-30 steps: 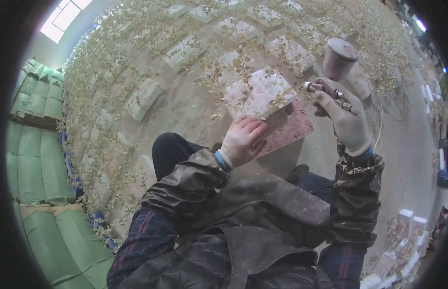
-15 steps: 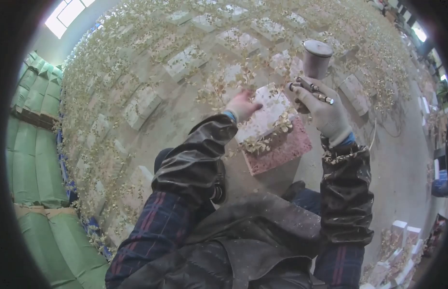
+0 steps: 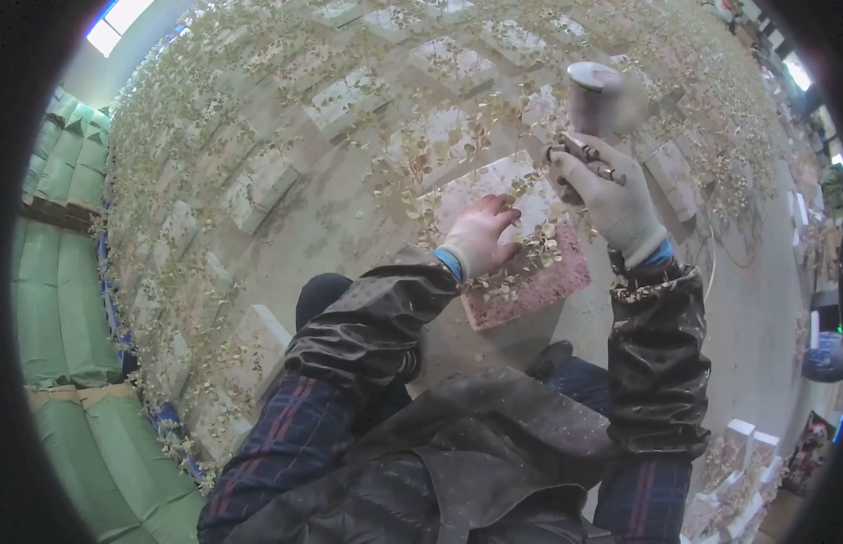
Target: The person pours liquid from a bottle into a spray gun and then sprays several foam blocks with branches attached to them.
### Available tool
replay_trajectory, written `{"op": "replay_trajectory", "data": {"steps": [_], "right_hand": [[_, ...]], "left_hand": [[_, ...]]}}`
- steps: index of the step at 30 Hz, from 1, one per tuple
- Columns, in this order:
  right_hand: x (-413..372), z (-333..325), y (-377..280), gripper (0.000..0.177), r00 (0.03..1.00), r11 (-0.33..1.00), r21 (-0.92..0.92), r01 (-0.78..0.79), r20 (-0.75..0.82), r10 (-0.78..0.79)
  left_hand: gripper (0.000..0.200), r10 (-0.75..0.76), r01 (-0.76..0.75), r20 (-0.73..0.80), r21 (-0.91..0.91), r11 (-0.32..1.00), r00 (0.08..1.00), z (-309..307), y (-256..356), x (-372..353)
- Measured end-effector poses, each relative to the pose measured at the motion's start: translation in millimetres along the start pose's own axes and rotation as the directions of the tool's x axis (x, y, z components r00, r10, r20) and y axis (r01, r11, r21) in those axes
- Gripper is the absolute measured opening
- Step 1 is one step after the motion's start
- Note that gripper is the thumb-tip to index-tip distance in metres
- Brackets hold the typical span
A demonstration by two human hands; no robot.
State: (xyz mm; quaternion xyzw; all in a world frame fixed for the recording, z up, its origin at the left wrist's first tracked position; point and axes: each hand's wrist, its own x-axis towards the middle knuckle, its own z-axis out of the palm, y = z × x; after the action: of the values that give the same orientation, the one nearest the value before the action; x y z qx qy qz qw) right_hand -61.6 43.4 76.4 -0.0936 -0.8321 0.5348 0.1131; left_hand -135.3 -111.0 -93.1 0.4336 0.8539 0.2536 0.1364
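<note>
My right hand [image 3: 612,192], in a pale knit glove, is wrapped round a spray gun [image 3: 592,102] whose cup with a white lid stands up above the fingers. My left hand [image 3: 483,238], gloved with discoloured fingertips, reaches over a block [image 3: 528,288] with a pale top and a speckled pink side. Its fingers are spread, right at the small round-leaved sprigs [image 3: 541,248] along the block's near edge. More leafy stems [image 3: 435,150] rise at the block's far side.
Rows of similar pale blocks [image 3: 261,195] with leafy sprigs cover the floor ahead and to the left. Green wrapped bundles [image 3: 45,299] are stacked at far left. A thin hose [image 3: 711,254] trails at the right; more white blocks [image 3: 734,453] stand at lower right.
My left hand has moved down and right, from the block's far left side to over its near part, with the fingers now spread. The spray gun has risen slightly in my right hand.
</note>
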Motion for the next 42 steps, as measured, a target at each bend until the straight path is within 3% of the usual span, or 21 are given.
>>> {"op": "replay_trajectory", "data": {"steps": [2, 5, 8, 11, 14, 17, 20, 23, 26, 30, 33, 35, 36, 38, 41, 42], "right_hand": [[1, 1, -3, 0.013, 0.997, 0.993, 0.102, 0.065, 0.027, -0.068], [-6, -3, -15, 0.019, 0.993, 0.994, 0.026, 0.106, 0.055, -0.107], [-8, -4, -16, 0.017, 1.000, 0.998, -0.065, -0.021, -0.017, 0.020], [3, -9, 5, 0.012, 0.996, 0.998, 0.017, -0.061, -0.060, 0.062], [-1, -12, 0, 0.013, 0.999, 1.000, -0.015, -0.018, -0.028, 0.018], [-6, -15, -15, 0.021, 0.991, 0.992, -0.026, -0.127, 0.042, 0.128], [2, -12, -4, 0.019, 0.987, 0.996, -0.077, -0.040, -0.160, 0.027], [11, -15, -3, 0.014, 0.957, 0.979, -0.093, -0.184, -0.244, 0.157], [9, -24, 2, 0.015, 0.969, 0.979, -0.128, -0.157, -0.209, 0.129], [-30, -20, -24, 0.024, 0.985, 0.997, 0.075, -0.007, -0.174, 0.020], [-56, -25, -23, 0.026, 0.990, 0.980, 0.145, 0.139, -0.056, -0.132], [-74, -21, -27, 0.028, 0.984, 0.970, 0.173, 0.173, 0.006, -0.176], [-77, -19, -26, 0.030, 0.983, 0.967, 0.185, 0.175, 0.031, -0.183], [-81, -15, -25, 0.035, 0.966, 0.959, 0.215, 0.184, 0.143, -0.217], [-86, -12, -24, 0.035, 0.946, 0.958, 0.136, 0.254, 0.174, -0.275], [-89, -12, -22, 0.035, 0.935, 0.951, 0.142, 0.276, 0.189, -0.300]], "left_hand": [[0.058, -0.014, 0.014, 0.015, -0.006, 1.000, 1.000, -1, 0, -1], [0.057, -0.012, 0.012, -0.011, -0.011, 1.000, 1.000, 0, 0, -2], [0.056, -0.006, 0.005, -0.042, -0.009, 1.000, 0.999, -2, 3, -6], [0.059, -0.007, 0.007, -0.028, -0.010, 1.000, 1.000, -4, 6, -9], [0.057, 0.013, -0.013, -0.049, 0.002, 1.000, 0.999, -5, 5, -11], [0.058, 0.011, -0.011, -0.050, -0.001, 1.000, 0.999, -9, 6, -12], [0.060, 0.029, -0.028, -0.054, 0.005, 1.000, 0.998, -4, 6, -14], [0.060, 0.037, -0.037, -0.076, -0.001, 0.999, 0.996, 1, 5, -19], [0.061, 0.047, -0.048, -0.125, -0.005, 0.999, 0.991, 4, 0, -25], [0.056, -0.032, 0.011, -0.253, -0.086, 0.996, 0.967, -4, 6, -58], [0.038, -0.330, 0.086, -0.522, -0.437, 0.896, 0.787, -3, 11, -96], [0.029, -0.648, 0.036, -0.579, -0.731, 0.681, 0.495, 5, 4, -121], [0.027, -0.729, 0.103, -0.513, -0.783, 0.614, 0.453, 11, -11, -124], [0.024, -0.959, 0.299, -0.200, -0.920, 0.254, 0.201, 20, -42, -131], [0.038, -0.989, 0.700, -0.100, -0.699, 0.147, 0.108, 11, -42, -134], [0.037, -0.987, 0.730, -0.086, -0.664, 0.159, 0.137, 27, -49, -136]]}}
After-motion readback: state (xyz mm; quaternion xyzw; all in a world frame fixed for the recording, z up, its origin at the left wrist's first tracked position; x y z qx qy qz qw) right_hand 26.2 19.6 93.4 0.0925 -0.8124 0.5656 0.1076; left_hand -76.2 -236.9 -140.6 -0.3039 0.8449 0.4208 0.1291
